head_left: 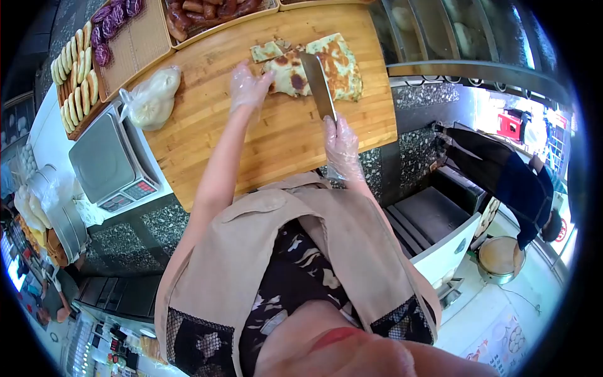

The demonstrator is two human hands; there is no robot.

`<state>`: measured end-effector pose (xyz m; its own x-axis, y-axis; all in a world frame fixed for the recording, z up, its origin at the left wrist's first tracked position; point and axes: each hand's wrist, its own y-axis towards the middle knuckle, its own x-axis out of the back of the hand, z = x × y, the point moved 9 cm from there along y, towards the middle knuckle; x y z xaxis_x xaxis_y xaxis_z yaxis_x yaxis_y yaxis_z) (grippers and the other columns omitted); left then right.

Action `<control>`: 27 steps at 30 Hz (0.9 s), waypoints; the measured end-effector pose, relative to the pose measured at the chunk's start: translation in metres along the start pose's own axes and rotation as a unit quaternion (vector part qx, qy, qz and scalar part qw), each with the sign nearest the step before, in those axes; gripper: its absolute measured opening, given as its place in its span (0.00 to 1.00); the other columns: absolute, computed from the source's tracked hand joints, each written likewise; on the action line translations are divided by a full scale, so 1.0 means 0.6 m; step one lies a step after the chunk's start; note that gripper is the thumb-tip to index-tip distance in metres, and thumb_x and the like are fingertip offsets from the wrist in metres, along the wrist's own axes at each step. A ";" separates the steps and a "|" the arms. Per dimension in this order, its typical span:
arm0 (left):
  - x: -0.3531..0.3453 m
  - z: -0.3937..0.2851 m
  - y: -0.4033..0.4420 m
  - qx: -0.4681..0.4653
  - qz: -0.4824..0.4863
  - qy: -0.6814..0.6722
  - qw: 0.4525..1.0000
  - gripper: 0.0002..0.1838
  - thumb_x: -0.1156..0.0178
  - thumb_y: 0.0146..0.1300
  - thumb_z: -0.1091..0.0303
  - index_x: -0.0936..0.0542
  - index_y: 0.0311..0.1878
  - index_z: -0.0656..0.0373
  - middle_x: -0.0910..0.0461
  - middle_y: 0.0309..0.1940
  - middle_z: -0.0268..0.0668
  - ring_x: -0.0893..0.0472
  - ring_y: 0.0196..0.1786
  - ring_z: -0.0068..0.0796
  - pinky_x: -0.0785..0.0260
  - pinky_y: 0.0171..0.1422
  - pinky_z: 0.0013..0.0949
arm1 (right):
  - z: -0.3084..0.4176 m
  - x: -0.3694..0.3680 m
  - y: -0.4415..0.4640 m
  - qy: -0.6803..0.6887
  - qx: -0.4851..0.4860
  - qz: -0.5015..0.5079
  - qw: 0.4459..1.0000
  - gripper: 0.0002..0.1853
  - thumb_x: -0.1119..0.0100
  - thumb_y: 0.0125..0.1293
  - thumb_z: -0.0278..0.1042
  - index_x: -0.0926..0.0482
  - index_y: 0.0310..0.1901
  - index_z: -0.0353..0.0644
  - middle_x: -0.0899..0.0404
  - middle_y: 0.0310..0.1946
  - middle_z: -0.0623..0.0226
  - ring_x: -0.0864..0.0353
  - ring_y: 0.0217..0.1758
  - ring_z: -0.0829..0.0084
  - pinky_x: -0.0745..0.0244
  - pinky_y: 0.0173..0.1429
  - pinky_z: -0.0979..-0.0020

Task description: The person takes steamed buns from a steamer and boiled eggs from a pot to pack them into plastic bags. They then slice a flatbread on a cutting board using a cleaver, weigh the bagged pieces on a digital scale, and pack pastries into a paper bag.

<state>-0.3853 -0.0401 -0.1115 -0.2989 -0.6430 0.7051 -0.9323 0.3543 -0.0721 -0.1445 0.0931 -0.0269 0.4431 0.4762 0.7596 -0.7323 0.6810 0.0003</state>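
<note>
A browned flatbread [290, 76] with green flecks lies on the wooden cutting board [295, 135], partly cut, with smaller pieces at its far left. My right hand [342, 147], in a clear plastic glove, is closed round the handle of a cleaver [319, 85]. The broad blade lies across the middle of the flatbread; its far edge against the bread is hard to make out. My left hand [248, 87], gloved too, is at the near-left edge of the bread, fingers apart, with the fingertips touching or almost touching it.
A tied plastic bag of pale dough [154, 100] sits at the board's left edge, beside a digital scale [107, 160]. Trays of sausages [210, 12], purple items [113, 22] and pale buns [78, 88] stand beyond. A person [515, 176] is at the right.
</note>
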 end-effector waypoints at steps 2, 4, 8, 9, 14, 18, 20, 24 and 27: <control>-0.087 0.038 0.013 0.117 0.092 -0.227 0.962 0.37 0.26 0.45 0.55 0.27 0.54 0.69 0.22 0.48 0.53 0.21 0.51 0.47 0.29 0.56 0.40 | -0.012 -0.004 0.001 -0.019 0.002 0.014 1.000 0.11 0.44 0.67 0.34 0.24 0.48 0.42 0.22 0.25 0.48 0.22 0.29 0.45 0.28 0.30 0.53; -0.114 0.052 0.012 0.115 0.054 -0.199 0.972 0.36 0.25 0.43 0.57 0.26 0.53 0.68 0.20 0.46 0.52 0.19 0.48 0.44 0.27 0.52 0.38 | -0.014 -0.005 0.001 -0.018 0.006 0.017 1.000 0.10 0.44 0.67 0.35 0.24 0.48 0.43 0.22 0.25 0.49 0.22 0.29 0.45 0.28 0.30 0.52; -0.156 0.087 -0.012 0.228 0.159 -0.260 0.925 0.33 0.23 0.39 0.60 0.23 0.49 0.66 0.18 0.44 0.50 0.18 0.46 0.38 0.26 0.50 0.36 | -0.019 -0.012 0.003 -0.009 0.011 0.032 0.999 0.11 0.45 0.68 0.36 0.25 0.48 0.43 0.21 0.25 0.48 0.21 0.29 0.45 0.28 0.31 0.52; -0.150 0.084 -0.020 0.231 0.159 -0.259 0.924 0.33 0.23 0.39 0.60 0.23 0.49 0.66 0.18 0.44 0.50 0.18 0.46 0.38 0.26 0.50 0.36 | -0.021 -0.014 0.003 -0.007 0.005 0.039 0.999 0.11 0.46 0.68 0.36 0.25 0.48 0.43 0.21 0.25 0.48 0.21 0.29 0.45 0.27 0.31 0.51; -0.080 0.039 -0.035 0.211 0.079 -0.070 0.972 0.32 0.23 0.43 0.55 0.23 0.45 0.68 0.19 0.42 0.41 0.21 0.43 0.29 0.28 0.50 0.33 | -0.012 -0.020 0.010 -0.011 0.023 0.045 0.999 0.12 0.48 0.69 0.38 0.26 0.48 0.42 0.21 0.25 0.48 0.21 0.29 0.45 0.27 0.31 0.51; -0.118 0.063 -0.054 0.287 0.066 -0.158 0.942 0.29 0.24 0.45 0.58 0.24 0.45 0.68 0.19 0.42 0.42 0.21 0.42 0.29 0.28 0.49 0.31 | -0.004 -0.027 0.014 -0.065 0.010 0.064 0.996 0.11 0.50 0.71 0.40 0.26 0.47 0.42 0.22 0.23 0.48 0.21 0.28 0.45 0.28 0.30 0.51; -0.130 0.062 -0.066 0.260 0.030 -0.279 0.924 0.31 0.25 0.45 0.65 0.30 0.49 0.67 0.20 0.41 0.44 0.20 0.44 0.32 0.27 0.50 0.32 | 0.003 -0.026 0.017 -0.081 0.010 0.068 0.994 0.11 0.51 0.71 0.40 0.26 0.46 0.42 0.22 0.23 0.48 0.21 0.27 0.45 0.28 0.30 0.51; -0.179 0.079 -0.113 0.225 0.095 -0.410 0.879 0.27 0.28 0.50 0.70 0.32 0.49 0.66 0.22 0.42 0.42 0.21 0.45 0.29 0.27 0.50 0.33 | 0.006 -0.023 0.011 -0.141 0.009 0.091 0.986 0.11 0.52 0.71 0.39 0.28 0.47 0.42 0.22 0.22 0.49 0.21 0.26 0.45 0.28 0.29 0.50; -0.138 0.063 -0.172 0.260 0.077 -0.419 0.867 0.26 0.31 0.53 0.73 0.35 0.51 0.65 0.23 0.42 0.43 0.22 0.45 0.28 0.27 0.49 0.32 | 0.008 -0.012 0.002 -0.159 0.007 0.109 0.981 0.11 0.52 0.71 0.39 0.29 0.47 0.42 0.22 0.23 0.49 0.22 0.26 0.46 0.28 0.29 0.50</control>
<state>-0.2719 -0.0488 -0.1890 -0.2672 -0.9599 -0.0851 -0.7690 0.2656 -0.5814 -0.1510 0.0874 -0.0294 0.0924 0.4104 0.9072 -0.7998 0.5733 -0.1779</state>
